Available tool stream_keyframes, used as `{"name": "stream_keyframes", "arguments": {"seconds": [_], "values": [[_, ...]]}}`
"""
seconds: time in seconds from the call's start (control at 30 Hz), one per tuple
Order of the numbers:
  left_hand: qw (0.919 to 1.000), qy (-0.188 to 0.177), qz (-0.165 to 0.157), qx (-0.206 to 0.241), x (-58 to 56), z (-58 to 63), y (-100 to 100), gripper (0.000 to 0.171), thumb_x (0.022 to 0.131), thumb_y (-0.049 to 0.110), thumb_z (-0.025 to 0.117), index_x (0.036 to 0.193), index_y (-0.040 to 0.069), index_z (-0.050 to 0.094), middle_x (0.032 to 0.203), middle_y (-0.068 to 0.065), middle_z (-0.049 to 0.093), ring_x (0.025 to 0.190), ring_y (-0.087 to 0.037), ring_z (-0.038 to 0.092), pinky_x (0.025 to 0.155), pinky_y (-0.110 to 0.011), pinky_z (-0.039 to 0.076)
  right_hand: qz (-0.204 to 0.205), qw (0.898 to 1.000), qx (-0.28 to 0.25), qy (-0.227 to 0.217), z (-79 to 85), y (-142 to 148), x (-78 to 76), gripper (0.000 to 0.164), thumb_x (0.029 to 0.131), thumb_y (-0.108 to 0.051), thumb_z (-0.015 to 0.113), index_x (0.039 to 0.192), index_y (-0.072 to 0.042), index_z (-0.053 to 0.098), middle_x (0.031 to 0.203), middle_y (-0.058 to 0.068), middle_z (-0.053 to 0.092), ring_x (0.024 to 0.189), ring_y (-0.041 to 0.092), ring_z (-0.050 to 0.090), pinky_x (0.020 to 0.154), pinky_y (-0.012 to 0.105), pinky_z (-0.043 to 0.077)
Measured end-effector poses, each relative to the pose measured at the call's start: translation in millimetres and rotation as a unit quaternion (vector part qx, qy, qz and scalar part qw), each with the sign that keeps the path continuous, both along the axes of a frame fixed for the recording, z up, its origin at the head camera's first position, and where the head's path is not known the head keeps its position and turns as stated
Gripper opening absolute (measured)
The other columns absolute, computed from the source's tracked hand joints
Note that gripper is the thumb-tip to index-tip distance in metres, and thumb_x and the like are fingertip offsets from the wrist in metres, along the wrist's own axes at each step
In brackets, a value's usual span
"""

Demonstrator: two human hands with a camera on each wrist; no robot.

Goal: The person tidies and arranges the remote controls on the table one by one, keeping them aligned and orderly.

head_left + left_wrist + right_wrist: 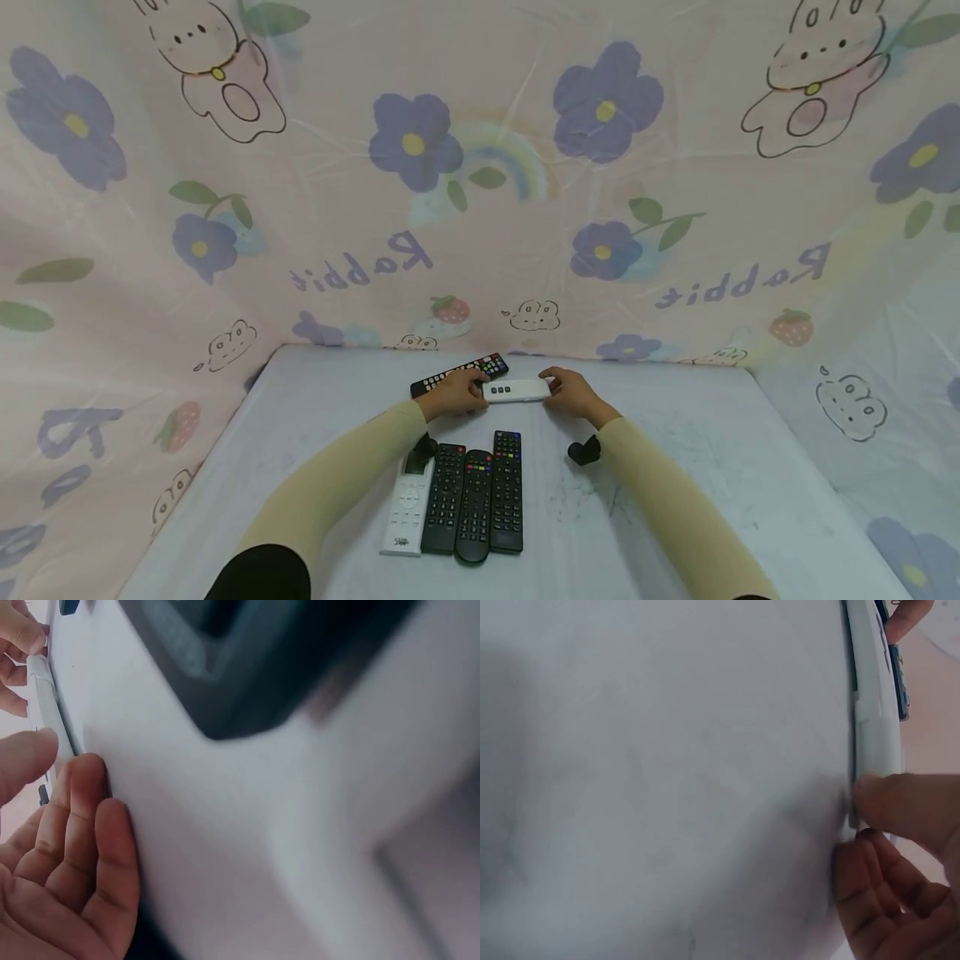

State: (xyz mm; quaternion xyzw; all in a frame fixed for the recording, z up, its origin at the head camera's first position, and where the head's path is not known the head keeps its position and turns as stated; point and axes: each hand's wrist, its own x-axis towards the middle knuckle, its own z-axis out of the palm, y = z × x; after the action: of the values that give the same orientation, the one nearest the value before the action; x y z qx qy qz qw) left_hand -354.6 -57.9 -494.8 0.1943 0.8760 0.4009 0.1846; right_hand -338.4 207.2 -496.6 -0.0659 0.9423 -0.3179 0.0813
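A small white remote control (517, 390) with a few dark buttons lies crosswise toward the back of the table. My left hand (455, 393) grips its left end, thumb and fingers on opposite sides. At the other end, my right hand (573, 395) pinches it between thumb and fingers. In the right wrist view the white remote (877, 742) appears edge-on, low over the tabletop or on it; I cannot tell which. Just behind my left hand, a long black remote (442, 379) with coloured buttons lies at a slant, partly covered by that hand.
Nearer me, several remotes lie side by side: a white one with a screen (407, 508), a black one (444, 500), a rounded black one (474, 508) and a longer black one (507, 492). The white table (675, 450) is enclosed by a patterned curtain (495, 233).
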Motion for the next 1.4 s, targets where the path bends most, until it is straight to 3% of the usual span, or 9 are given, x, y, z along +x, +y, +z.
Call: {"name": "stream_keyframes", "arguments": {"seconds": [0.3,0.57,0.73,0.97,1.27,1.4], "values": [[0.9999,0.003,0.013,0.006,-1.8,-2.9,0,0.052,0.081,0.010,0.075,0.129,0.008,0.055,0.081,-0.002,0.064,0.067,-0.011,0.060,0.060,-0.024,0.051,-0.009,1.000,-0.005,-0.015,0.5,-2,-1.5,0.052,0.080,-0.004,0.073,0.129,-0.005,0.057,0.112,0.018,0.063,0.096,0.027,0.062,0.083,0.042,0.053],[0.9998,0.015,0.013,0.003,-3.4,-0.6,-4,0.050,0.080,0.009,0.077,0.126,0.007,0.058,0.080,-0.002,0.065,0.066,-0.012,0.059,0.059,-0.024,0.050,-0.013,0.999,-0.027,-0.016,2.1,-6,8.3,0.050,0.081,-0.006,0.073,0.129,-0.004,0.057,0.111,0.017,0.063,0.100,0.027,0.059,0.082,0.040,0.052],[0.9995,0.030,0.003,0.003,-2.8,2.1,-7,0.048,0.080,0.009,0.077,0.125,0.009,0.058,0.080,0.000,0.066,0.063,-0.012,0.060,0.056,-0.024,0.049,-0.008,0.999,-0.037,-0.003,4.9,-7,14.9,0.049,0.082,-0.006,0.072,0.129,-0.004,0.057,0.104,0.013,0.062,0.095,0.024,0.059,0.076,0.036,0.051],[0.9979,0.048,-0.021,0.039,0.7,6.9,-9,0.046,0.080,0.010,0.077,0.122,0.007,0.059,0.074,0.000,0.064,0.058,-0.010,0.056,0.056,-0.023,0.048,-0.001,0.999,-0.046,0.007,8.5,-3,26.2,0.048,0.081,-0.007,0.075,0.125,-0.003,0.057,0.096,0.010,0.061,0.087,0.020,0.058,0.071,0.032,0.049],[0.9961,0.059,-0.053,0.038,3.6,11.0,-7,0.053,0.080,0.013,0.078,0.129,0.007,0.056,0.077,-0.001,0.064,0.062,-0.010,0.056,0.058,-0.023,0.048,-0.018,0.997,-0.077,0.012,19.3,2,47.0,0.050,0.079,-0.009,0.077,0.124,-0.002,0.055,0.113,0.018,0.062,0.099,0.027,0.065,0.079,0.038,0.055],[0.9958,0.062,-0.054,0.041,3.3,9.4,-4,0.054,0.080,0.015,0.078,0.129,0.006,0.057,0.079,0.001,0.065,0.066,-0.009,0.058,0.061,-0.022,0.049,-0.016,0.995,-0.096,0.014,21.3,5,56.7,0.053,0.078,-0.008,0.078,0.124,-0.001,0.054,0.112,0.019,0.060,0.097,0.027,0.065,0.076,0.037,0.056]]}}
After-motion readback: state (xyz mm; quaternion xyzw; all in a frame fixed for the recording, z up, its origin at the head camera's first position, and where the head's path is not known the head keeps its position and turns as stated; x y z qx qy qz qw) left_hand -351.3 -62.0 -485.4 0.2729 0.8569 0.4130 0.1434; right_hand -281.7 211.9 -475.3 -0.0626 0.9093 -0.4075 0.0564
